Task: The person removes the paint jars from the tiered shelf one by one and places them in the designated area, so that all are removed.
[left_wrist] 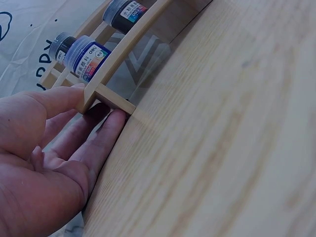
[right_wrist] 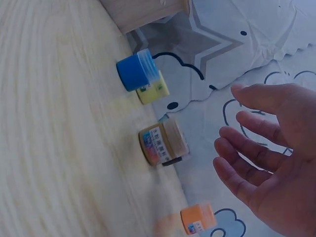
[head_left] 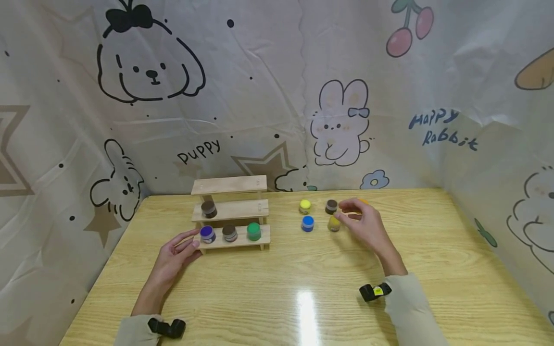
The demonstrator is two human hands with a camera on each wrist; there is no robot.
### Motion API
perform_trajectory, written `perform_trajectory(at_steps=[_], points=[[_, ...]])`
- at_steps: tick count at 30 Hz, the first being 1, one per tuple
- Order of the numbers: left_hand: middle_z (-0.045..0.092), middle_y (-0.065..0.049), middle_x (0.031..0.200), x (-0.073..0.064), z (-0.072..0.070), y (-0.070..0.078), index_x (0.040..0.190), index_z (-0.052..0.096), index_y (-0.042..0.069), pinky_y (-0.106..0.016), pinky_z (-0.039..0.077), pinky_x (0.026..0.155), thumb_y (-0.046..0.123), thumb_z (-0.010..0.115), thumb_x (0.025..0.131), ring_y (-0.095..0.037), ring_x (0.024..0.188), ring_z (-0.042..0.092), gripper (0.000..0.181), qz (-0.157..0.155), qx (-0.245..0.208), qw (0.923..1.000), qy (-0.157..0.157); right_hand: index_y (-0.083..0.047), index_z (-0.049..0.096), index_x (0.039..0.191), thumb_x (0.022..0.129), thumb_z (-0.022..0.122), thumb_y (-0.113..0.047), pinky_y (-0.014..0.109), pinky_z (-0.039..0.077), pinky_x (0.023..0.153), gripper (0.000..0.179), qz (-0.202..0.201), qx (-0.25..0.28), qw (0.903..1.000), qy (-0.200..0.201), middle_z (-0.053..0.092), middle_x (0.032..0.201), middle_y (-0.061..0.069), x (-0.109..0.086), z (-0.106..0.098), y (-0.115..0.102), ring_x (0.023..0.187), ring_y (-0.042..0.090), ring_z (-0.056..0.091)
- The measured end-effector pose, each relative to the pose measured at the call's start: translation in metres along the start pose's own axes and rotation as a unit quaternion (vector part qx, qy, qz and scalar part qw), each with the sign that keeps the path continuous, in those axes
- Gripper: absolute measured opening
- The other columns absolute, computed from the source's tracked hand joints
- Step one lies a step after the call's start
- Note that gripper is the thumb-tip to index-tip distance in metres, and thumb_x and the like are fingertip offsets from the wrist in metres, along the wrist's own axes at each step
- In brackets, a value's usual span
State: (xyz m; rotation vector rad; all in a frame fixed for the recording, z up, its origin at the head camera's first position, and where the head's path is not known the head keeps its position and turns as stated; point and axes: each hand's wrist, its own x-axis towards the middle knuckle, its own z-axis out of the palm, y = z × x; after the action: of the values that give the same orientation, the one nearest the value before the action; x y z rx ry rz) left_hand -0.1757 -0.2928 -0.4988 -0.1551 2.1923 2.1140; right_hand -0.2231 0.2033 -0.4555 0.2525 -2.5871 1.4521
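Observation:
A three-step wooden rack [head_left: 229, 183] stands on the table's left half. My left hand [head_left: 173, 257] grips the left end of its lowest step, thumb on the outer edge and fingertips beneath in the left wrist view. That step carries a purple paint jar [head_left: 207, 234], a brown one [head_left: 230, 233] and a green one [head_left: 254, 231]; a dark jar [head_left: 209, 209] sits on the middle step. Holding nothing, my right hand [right_wrist: 281, 148] hovers with loosely bent fingers beside a mustard jar [right_wrist: 157, 144] and, behind it, a dark brown jar [head_left: 331, 206].
Left of the mustard jar stand a blue jar [head_left: 308, 223] and a yellow jar [head_left: 305, 206]. An orange jar [right_wrist: 197, 218] is mostly hidden behind my right hand in the head view. A printed cloth [head_left: 268, 110] hangs around the table's back and sides.

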Motion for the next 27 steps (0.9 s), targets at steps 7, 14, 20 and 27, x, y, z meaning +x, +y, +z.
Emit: perform_trajectory(at_steps=[7, 14, 20, 27], points=[[0.073, 0.003, 0.116, 0.0, -0.001, -0.001, 0.148, 0.049, -0.004, -0.03, 0.059, 0.091, 0.014, 0.066, 0.102, -0.009, 0.103, 0.07, 0.052, 0.012, -0.019, 0.9997, -0.007, 0.002, 0.068, 0.119, 0.094, 0.077, -0.013, 0.049, 0.057, 0.095, 0.03, -0.047, 0.035, 0.9982, 0.003, 0.068, 0.118, 0.019, 0.0, 0.012, -0.01, 0.109, 0.034, 0.065], [0.072, 0.001, 0.118, 0.0, -0.001, -0.002, 0.149, 0.048, -0.003, -0.029, 0.059, 0.092, 0.016, 0.066, 0.102, -0.008, 0.104, 0.07, 0.053, 0.01, -0.011, 0.9999, -0.007, 0.001, 0.067, 0.12, 0.094, 0.078, -0.014, 0.055, 0.056, 0.096, 0.032, -0.081, 0.039, 0.9958, -0.013, 0.068, 0.119, 0.017, 0.0, 0.033, -0.021, 0.109, 0.034, 0.065], [0.07, -0.003, 0.125, 0.0, -0.001, -0.001, 0.149, 0.049, -0.002, -0.029, 0.059, 0.092, 0.014, 0.065, 0.103, -0.008, 0.105, 0.069, 0.051, -0.001, -0.009, 1.0, -0.003, 0.0, 0.067, 0.121, 0.092, 0.079, -0.01, 0.051, 0.057, 0.096, 0.032, -0.109, 0.071, 0.9909, -0.034, 0.068, 0.118, 0.017, -0.004, 0.051, -0.042, 0.108, 0.033, 0.067], [0.07, -0.003, 0.125, 0.0, -0.002, -0.002, 0.149, 0.049, -0.001, -0.029, 0.059, 0.092, 0.017, 0.065, 0.103, -0.009, 0.105, 0.07, 0.052, 0.002, -0.007, 1.0, -0.002, -0.007, 0.068, 0.123, 0.094, 0.078, -0.015, 0.052, 0.057, 0.095, 0.032, -0.141, 0.081, 0.9851, -0.054, 0.069, 0.119, 0.008, -0.001, 0.074, -0.065, 0.108, 0.031, 0.067]])
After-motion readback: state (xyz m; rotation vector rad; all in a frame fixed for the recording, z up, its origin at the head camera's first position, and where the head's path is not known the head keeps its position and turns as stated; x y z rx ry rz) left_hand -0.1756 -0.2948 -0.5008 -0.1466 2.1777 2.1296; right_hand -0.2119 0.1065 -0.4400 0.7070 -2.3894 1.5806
